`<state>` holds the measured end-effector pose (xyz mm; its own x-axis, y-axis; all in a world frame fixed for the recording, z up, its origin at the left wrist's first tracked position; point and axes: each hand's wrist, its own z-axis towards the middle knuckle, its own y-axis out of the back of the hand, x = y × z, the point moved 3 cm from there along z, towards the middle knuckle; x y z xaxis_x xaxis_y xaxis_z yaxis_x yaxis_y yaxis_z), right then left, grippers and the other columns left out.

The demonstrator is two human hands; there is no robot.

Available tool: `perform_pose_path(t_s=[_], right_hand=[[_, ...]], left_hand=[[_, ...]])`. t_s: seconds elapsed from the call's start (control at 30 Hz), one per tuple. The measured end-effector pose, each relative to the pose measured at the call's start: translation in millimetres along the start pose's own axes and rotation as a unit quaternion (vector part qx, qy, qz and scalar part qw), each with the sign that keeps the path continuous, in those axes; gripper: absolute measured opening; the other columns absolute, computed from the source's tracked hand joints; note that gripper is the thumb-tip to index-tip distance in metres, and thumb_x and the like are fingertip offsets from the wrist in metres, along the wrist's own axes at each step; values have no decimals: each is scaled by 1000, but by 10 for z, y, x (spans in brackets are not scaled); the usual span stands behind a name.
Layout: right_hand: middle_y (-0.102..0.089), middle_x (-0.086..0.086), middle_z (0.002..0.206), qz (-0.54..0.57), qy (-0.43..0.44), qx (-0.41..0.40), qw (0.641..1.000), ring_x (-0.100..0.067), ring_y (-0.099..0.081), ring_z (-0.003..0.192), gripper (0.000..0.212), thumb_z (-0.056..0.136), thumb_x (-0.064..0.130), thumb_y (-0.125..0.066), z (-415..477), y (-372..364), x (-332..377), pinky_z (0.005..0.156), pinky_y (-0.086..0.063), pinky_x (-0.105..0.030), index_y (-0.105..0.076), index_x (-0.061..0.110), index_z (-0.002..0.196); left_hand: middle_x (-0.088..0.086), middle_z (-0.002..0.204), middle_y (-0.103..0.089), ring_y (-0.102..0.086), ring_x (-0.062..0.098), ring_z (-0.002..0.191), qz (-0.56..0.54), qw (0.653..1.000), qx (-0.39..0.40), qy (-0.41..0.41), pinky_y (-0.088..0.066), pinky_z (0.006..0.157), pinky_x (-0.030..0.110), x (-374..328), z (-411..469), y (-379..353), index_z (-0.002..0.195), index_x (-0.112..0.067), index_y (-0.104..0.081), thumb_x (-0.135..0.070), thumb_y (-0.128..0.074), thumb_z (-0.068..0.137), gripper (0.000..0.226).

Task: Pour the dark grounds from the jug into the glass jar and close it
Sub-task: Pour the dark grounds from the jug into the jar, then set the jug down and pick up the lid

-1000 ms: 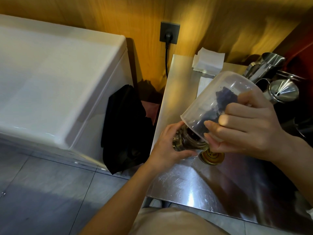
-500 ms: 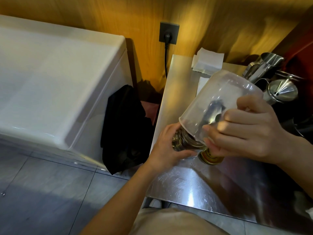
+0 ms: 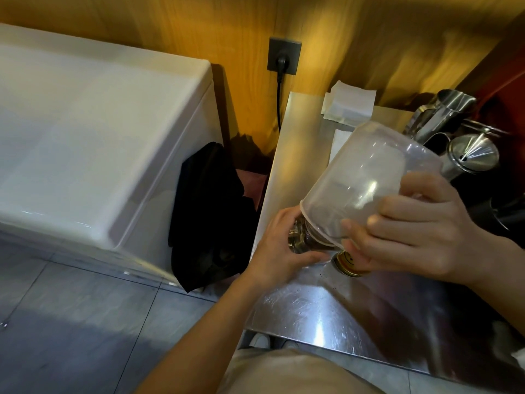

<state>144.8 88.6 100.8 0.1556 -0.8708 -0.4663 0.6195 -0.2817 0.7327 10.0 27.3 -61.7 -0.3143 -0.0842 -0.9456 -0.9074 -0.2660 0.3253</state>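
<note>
Jug [image 3: 366,180] upended over jar [image 3: 305,240] on counter [image 3: 326,311]

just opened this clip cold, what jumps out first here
The clear plastic jug, tipped mouth-down over the glass jar at the centre, held by the right hand while the left hand steadies the jar. Just behind, a gold lid lies on the scratched steel counter.

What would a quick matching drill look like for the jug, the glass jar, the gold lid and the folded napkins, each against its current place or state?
Things:
1. jug
2. glass jar
3. gold lid
4. folded napkins

States:
A. lying on the steel counter by the jar
B. tipped mouth-down, held by the right hand
C. at the counter's far end by the wall
D. gripped by the left hand under the jug's rim

Pairs: 1-B, 2-D, 3-A, 4-C
</note>
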Motion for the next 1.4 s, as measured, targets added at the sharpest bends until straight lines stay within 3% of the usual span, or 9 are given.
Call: perform_pose_path(t_s=[0.23,0.43,0.57,0.67,0.77,0.9,0.97,1.27,1.4], right_hand=[[-52,1,53,10,-14,-21,1000,-18,-42,60,19,87,19,-63,-36,14,2,67,-34,-30,-67,8,72],[-56,-7,47,37,-272,-81,958,-17,-40,58,18,81,18,-68,-211,15,-172,71,-30,-31,-72,2,74],[-56,-16,59,94,-499,-155,847,-10,-42,60,23,80,23,-62,-483,-37,-164,67,-34,-21,-67,1,84],[-61,14,69,196,-641,-271,691,1,-48,64,10,77,34,-63,-777,-136,-147,60,-39,-12,-54,31,75],[-53,23,57,231,-714,-354,558,5,-43,56,22,81,31,-63,-1098,-274,-115,55,-39,-9,-47,31,68],[-49,7,66,211,-770,-356,486,-3,-45,62,29,95,15,-53,-1444,-475,44,60,-40,-19,-46,27,70],[-50,5,67,207,-783,-375,451,-1,-47,61,28,96,15,-52,-1531,-528,127,58,-41,-14,-47,26,71],[-57,7,79,190,-817,-351,416,10,-56,67,19,96,23,-53,-1741,-603,323,61,-45,-5,-51,30,78],[-57,10,81,168,-837,-307,421,15,-54,66,13,96,28,-51,-1824,-637,385,59,-41,-4,-54,16,91]], left_hand=[[-8,126,-49,-50,11,117,-11,1000,0,1,-49,96,43,22,14,-13,129,-34,-43,-47,-82,64,77],[-34,124,-39,-41,-9,120,-11,1000,-8,-7,-36,95,7,34,12,4,127,-62,-31,-52,-81,59,85],[-41,122,-36,-39,-9,121,-3,1000,-3,-12,-36,97,7,31,17,6,126,-65,-29,-55,-80,60,84],[-32,128,-39,-40,-7,122,-6,1000,0,-12,-37,99,12,47,14,1,130,-58,-31,-52,-81,62,85],[-21,131,-42,-41,-4,123,-19,1000,5,-9,-37,99,11,38,8,-6,132,-53,-34,-48,-83,61,86],[-15,132,-43,-44,1,124,-31,999,0,-11,-39,101,16,42,21,0,132,-47,-37,-38,-87,60,88],[-13,132,-43,-44,2,124,-32,999,1,-12,-38,98,13,54,29,-7,131,-49,-38,-35,-88,60,88],[-16,133,-43,-44,3,124,-8,1000,2,-5,-40,99,15,68,43,-21,122,-66,-32,-50,-82,56,84],[-14,131,-46,-45,0,123,-11,1000,11,4,-41,95,11,94,52,-21,126,-61,-33,-50,-83,57,86]])
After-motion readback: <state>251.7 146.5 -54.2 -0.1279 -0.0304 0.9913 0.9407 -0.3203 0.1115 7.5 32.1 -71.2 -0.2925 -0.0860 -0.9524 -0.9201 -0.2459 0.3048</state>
